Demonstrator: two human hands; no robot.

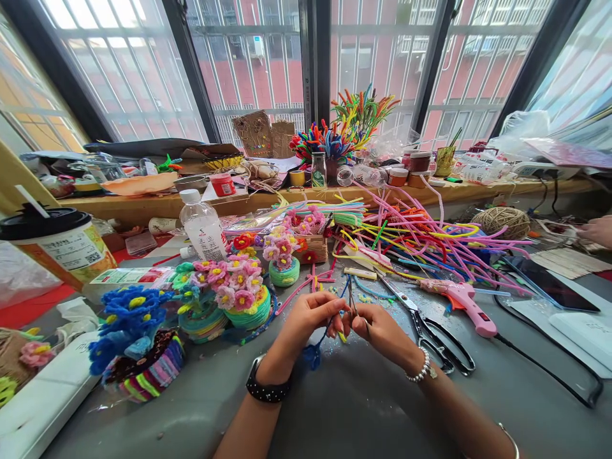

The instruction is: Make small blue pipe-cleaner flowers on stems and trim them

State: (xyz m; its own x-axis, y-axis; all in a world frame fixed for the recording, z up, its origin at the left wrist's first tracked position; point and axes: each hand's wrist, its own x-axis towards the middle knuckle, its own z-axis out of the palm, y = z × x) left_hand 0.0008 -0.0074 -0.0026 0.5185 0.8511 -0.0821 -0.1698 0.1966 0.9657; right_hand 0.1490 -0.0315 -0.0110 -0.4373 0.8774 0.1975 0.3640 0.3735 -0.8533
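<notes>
My left hand is closed, pinching a blue fuzzy pipe cleaner whose looped end hangs below the fingers. In my right hand is a slim, dark metal tool that looks like small scissors, its thin tips pointing up beside the blue strand. Both hands meet at the fingertips over the grey table, and the fingers partly hide what they grip. Right of them lie large black-handled scissors and a pink glue gun.
Pipe-cleaner flowers in pots and a blue-flower basket stand left, near a water bottle. Loose pipe cleaners spread behind. A phone and the glue gun's cord lie right. Another person's hand shows at the edge.
</notes>
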